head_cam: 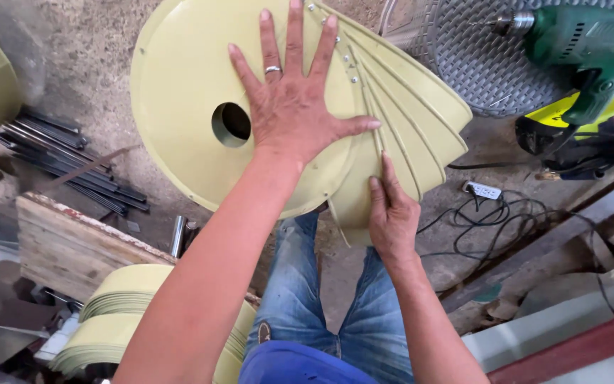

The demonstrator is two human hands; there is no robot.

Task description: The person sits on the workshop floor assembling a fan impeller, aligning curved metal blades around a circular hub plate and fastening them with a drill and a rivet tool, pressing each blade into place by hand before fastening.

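Pale-green metal disc (179,85) with centre hole resting over person's knees. Left hand (293,107) pressing flat on disc, fingers splayed, gripping nothing. Right hand (391,213) pinching lowest of fanned blades (413,121); several blades already riveted along rim, most of rim bare. Blade stack (119,313) waiting lower left; green drill (584,50), power strip (483,190) lying on floor.

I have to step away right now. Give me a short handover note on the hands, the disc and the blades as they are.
Left hand: spread flat, pressing on the pale yellow disc beside its centre hole.
Right hand: fingers on the lower edge of the fanned blades.
Done: several overlapping blades sit at the disc's right rim, with small fasteners along their inner ends.
Left: the rest of the rim is bare; a stack of loose blades lies lower left. Green drill is upper right.
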